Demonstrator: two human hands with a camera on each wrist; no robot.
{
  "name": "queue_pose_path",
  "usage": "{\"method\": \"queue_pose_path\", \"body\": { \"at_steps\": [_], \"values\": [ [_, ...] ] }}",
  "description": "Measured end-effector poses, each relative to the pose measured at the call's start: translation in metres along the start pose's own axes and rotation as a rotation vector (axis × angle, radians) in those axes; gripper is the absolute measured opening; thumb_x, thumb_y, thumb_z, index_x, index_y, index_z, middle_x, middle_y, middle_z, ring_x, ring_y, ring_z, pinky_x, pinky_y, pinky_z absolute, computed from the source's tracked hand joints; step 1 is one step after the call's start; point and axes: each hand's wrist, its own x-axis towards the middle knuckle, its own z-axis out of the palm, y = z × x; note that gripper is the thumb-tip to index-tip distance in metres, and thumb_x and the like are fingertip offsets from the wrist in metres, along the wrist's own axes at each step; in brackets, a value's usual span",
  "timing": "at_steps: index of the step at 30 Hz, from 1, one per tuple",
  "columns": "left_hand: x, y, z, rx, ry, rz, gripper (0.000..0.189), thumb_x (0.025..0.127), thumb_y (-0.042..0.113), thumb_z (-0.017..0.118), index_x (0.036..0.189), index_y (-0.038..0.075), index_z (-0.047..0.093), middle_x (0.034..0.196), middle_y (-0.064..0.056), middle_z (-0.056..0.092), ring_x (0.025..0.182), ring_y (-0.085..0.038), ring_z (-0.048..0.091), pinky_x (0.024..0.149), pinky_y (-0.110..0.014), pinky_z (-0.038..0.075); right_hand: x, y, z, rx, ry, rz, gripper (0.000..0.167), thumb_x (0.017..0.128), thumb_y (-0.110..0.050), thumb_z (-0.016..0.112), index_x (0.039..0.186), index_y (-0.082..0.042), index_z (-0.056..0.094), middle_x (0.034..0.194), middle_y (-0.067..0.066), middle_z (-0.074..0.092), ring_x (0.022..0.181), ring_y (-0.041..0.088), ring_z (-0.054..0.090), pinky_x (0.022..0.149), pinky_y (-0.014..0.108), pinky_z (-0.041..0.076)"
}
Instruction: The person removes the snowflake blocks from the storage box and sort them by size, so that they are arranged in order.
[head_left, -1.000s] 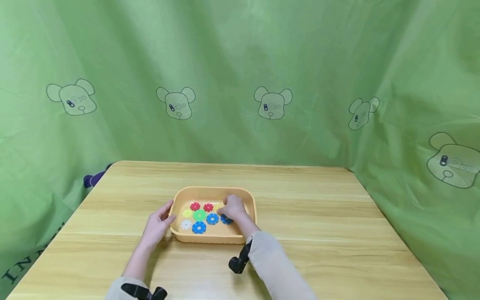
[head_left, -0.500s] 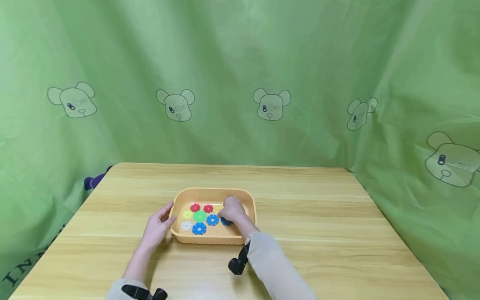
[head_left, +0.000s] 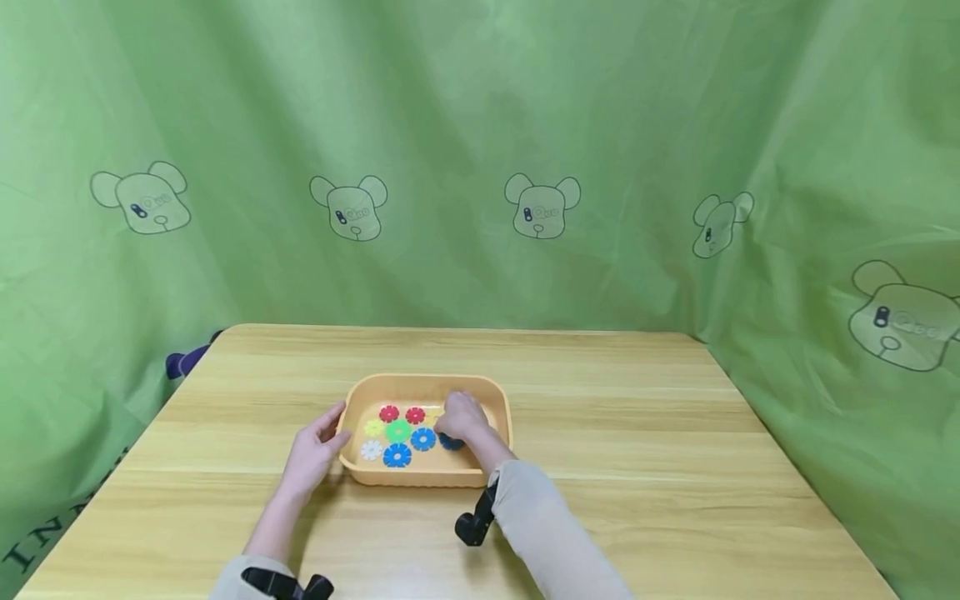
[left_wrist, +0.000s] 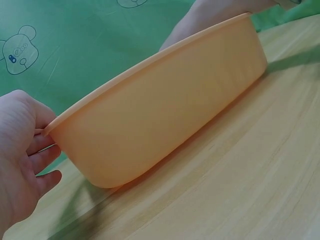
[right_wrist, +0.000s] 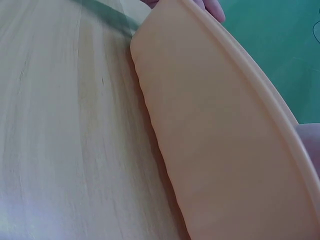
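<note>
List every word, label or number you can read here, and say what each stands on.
"IN": dark letters on the green curtain, lower left of the head view; what follows, beside the table, is unreadable.
Lettering on the bear-head prints: too small and blurred to read.
On the tray: none visible.

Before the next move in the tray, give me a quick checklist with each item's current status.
1. Left hand on the tray's rim: ok, it grips the left end.
2. Tray resting on the table: ok, both wrist views show its base there.
3. Right hand within the tray's walls: ok, it reaches in over the near rim.
4. Right hand's hold on a disc: cannot tell, its fingertips are hidden.
5. Rightmost blue notched disc fully visible: not ok, the right hand partly covers it.
6. Green notched disc uncovered: ok.
</note>
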Motion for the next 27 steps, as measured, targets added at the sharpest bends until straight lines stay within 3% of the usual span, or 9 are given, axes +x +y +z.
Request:
{"method": "queue_pose_path", "body": {
  "at_steps": [13, 19, 24, 27],
  "values": [
    [0.0019, -0.0029, -0.0002, 0.004, 0.008, -0.003, 0.053, 0.091, 0.001, 0.052, 0.140, -0.006, 0.032, 0.144, -0.023, 0.031, 0.130, -0.035, 0.034, 0.103, -0.036, 0.033, -0.0005, -0.0034, -0.0022, 0.040, 0.001, 0.010, 0.026, 0.071, -0.004, 0.068, 0.059, -0.008, 0.045, 0.061, 0.004, 0.044, 0.053, 0.017, 0.043, 0.045, 0.023, 0.034],
    [0.0012, -0.0021, -0.0006, -0.003, 0.019, 0.012, 0.052, 0.091, 0.000, 0.052, 0.139, -0.007, 0.033, 0.143, -0.024, 0.032, 0.130, -0.035, 0.034, 0.103, -0.035, 0.032, 0.0026, -0.0055, 0.0013, 0.107, -0.002, 0.041, 0.021, 0.071, 0.004, 0.060, 0.058, -0.007, 0.048, 0.054, 0.003, 0.047, 0.043, 0.014, 0.045, 0.038, 0.021, 0.035],
    [0.0018, -0.0032, 0.0001, -0.007, 0.022, 0.022, 0.052, 0.090, -0.001, 0.053, 0.138, -0.008, 0.033, 0.142, -0.025, 0.032, 0.129, -0.036, 0.035, 0.102, -0.035, 0.033, 0.0040, -0.0043, 0.0024, 0.089, 0.009, 0.035, 0.024, 0.071, 0.006, 0.058, 0.052, -0.006, 0.051, 0.046, 0.002, 0.048, 0.038, 0.012, 0.046, 0.036, 0.021, 0.038],
    [0.0018, -0.0040, 0.0000, -0.006, 0.019, 0.022, 0.053, 0.090, -0.002, 0.053, 0.139, -0.008, 0.033, 0.142, -0.025, 0.032, 0.129, -0.036, 0.035, 0.102, -0.034, 0.033, 0.0041, -0.0041, 0.0029, 0.079, 0.030, 0.030, 0.032, 0.071, 0.003, 0.062, 0.047, -0.010, 0.044, 0.042, -0.002, 0.042, 0.036, 0.011, 0.042, 0.035, 0.020, 0.034]
  ]
}}
